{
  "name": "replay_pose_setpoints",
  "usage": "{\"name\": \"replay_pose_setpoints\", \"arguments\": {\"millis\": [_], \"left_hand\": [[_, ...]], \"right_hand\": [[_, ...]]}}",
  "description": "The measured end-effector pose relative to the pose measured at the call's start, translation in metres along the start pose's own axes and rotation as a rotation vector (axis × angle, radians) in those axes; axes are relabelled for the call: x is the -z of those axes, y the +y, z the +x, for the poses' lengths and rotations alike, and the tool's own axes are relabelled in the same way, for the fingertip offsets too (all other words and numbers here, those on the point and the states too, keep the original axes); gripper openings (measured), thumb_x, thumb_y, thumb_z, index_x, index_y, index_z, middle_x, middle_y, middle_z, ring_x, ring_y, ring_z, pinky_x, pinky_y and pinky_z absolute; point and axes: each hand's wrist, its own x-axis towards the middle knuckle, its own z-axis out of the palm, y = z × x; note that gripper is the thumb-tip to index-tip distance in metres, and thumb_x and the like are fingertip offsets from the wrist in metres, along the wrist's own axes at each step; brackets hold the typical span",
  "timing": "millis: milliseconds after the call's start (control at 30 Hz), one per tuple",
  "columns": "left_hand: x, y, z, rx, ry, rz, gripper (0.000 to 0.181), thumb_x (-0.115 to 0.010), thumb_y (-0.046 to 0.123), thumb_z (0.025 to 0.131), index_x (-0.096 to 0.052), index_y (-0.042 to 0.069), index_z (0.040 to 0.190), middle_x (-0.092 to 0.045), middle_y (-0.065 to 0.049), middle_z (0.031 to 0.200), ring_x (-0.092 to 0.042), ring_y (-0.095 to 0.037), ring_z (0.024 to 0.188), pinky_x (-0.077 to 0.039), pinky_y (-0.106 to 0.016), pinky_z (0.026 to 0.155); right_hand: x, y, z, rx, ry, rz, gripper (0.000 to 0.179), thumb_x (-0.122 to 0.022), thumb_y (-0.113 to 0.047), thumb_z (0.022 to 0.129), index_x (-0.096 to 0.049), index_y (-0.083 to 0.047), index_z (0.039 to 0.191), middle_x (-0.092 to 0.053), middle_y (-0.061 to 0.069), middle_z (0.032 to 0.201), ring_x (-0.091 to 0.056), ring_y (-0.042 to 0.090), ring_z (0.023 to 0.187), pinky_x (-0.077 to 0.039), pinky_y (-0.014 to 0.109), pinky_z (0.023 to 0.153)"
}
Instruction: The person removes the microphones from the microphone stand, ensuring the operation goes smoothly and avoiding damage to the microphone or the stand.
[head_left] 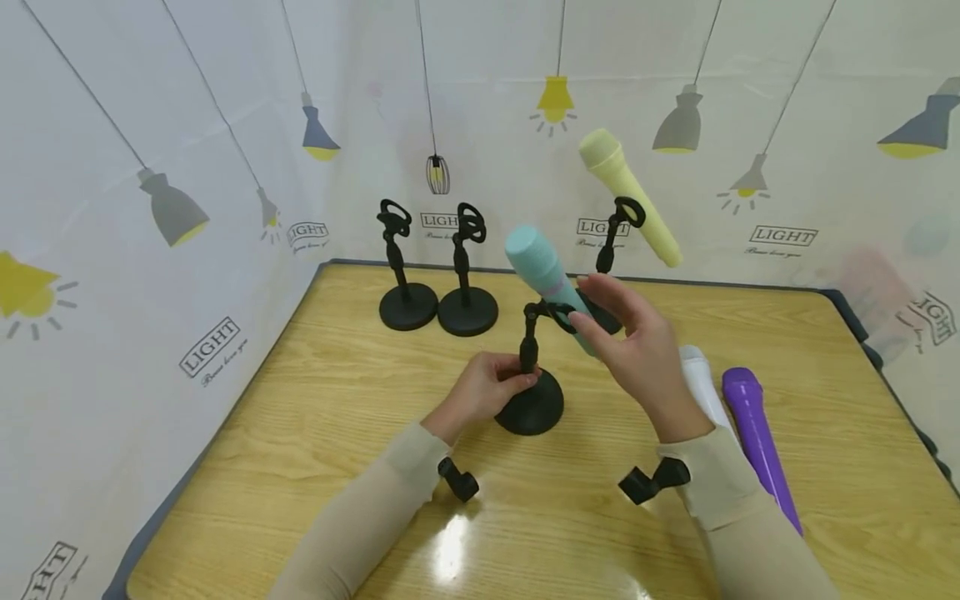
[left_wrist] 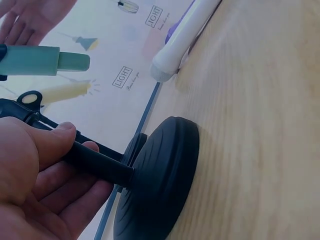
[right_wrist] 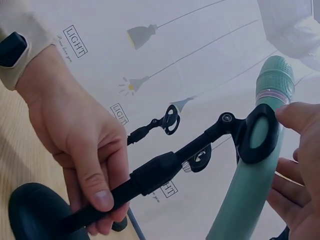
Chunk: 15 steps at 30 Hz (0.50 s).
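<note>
Microphone (head_left: 534,254), teal, in black stand (right_wrist: 157,172)

Wooden table (head_left: 300,417)
Front stand (head_left: 538,410) is in centre, two stands (head_left: 467,313) at eleven o'clock, far stand (head_left: 605,260) at one, two microphones (head_left: 759,442) at three.

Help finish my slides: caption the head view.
Left hand grips a black stand holding a teal microphone; right hand alongside.
</note>
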Motion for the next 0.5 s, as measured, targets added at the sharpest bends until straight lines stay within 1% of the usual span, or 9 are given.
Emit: {"name": "replay_pose_setpoints", "arguments": {"millis": [100,167,300,367,433,500], "left_hand": [[-0.002,0.0,-0.003,-0.01,-0.011,0.003,0.02,-0.071,0.015,0.106,-0.082,0.006,0.121,-0.082,-0.008,0.119,-0.078,-0.024,0.114,-0.063,-0.04,0.102],[-0.004,0.0,-0.005,-0.017,-0.014,0.003,0.02,-0.071,0.014,0.106,-0.082,0.006,0.121,-0.083,-0.009,0.119,-0.078,-0.025,0.114,-0.063,-0.04,0.102],[-0.006,0.0,-0.008,-0.024,-0.02,-0.002,0.022,-0.071,0.013,0.106,-0.08,0.004,0.124,-0.082,-0.01,0.12,-0.077,-0.027,0.116,-0.062,-0.042,0.103],[-0.006,0.001,-0.009,-0.027,-0.022,0.001,0.023,-0.071,0.014,0.106,-0.08,0.003,0.125,-0.082,-0.01,0.121,-0.077,-0.027,0.116,-0.062,-0.041,0.103],[-0.006,0.0,-0.01,-0.035,-0.025,0.003,0.023,-0.071,0.014,0.106,-0.08,0.003,0.125,-0.082,-0.011,0.121,-0.078,-0.026,0.116,-0.062,-0.04,0.102],[-0.005,0.0,-0.01,-0.045,-0.03,0.005,0.023,-0.071,0.015,0.106,-0.08,0.003,0.124,-0.082,-0.011,0.121,-0.078,-0.026,0.115,-0.063,-0.039,0.102]], "right_hand": [[-0.002,-0.005,0.005,-0.003,-0.04,-0.012,0.053,-0.077,-0.007,0.101,-0.059,-0.001,0.15,-0.068,0.014,0.147,-0.064,0.026,0.139,-0.049,0.022,0.116],[-0.004,-0.008,0.008,0.003,-0.057,-0.013,0.055,-0.078,-0.006,0.1,-0.058,0.001,0.151,-0.068,0.016,0.147,-0.064,0.03,0.138,-0.049,0.022,0.115],[-0.007,-0.015,0.013,0.007,-0.09,-0.023,0.057,-0.08,-0.008,0.098,-0.059,-0.002,0.151,-0.07,0.017,0.143,-0.066,0.029,0.134,-0.05,0.016,0.109],[-0.009,-0.018,0.016,0.005,-0.107,-0.043,0.057,-0.081,-0.01,0.098,-0.06,-0.005,0.151,-0.072,0.016,0.14,-0.068,0.028,0.13,-0.051,0.016,0.106],[-0.01,-0.021,0.017,-0.003,-0.118,-0.064,0.056,-0.082,-0.012,0.098,-0.061,-0.007,0.15,-0.073,0.016,0.137,-0.069,0.028,0.127,-0.054,0.022,0.104],[-0.011,-0.023,0.019,-0.014,-0.121,-0.084,0.054,-0.082,-0.013,0.098,-0.063,-0.006,0.148,-0.074,0.016,0.136,-0.07,0.029,0.124,-0.056,0.033,0.105]]}}
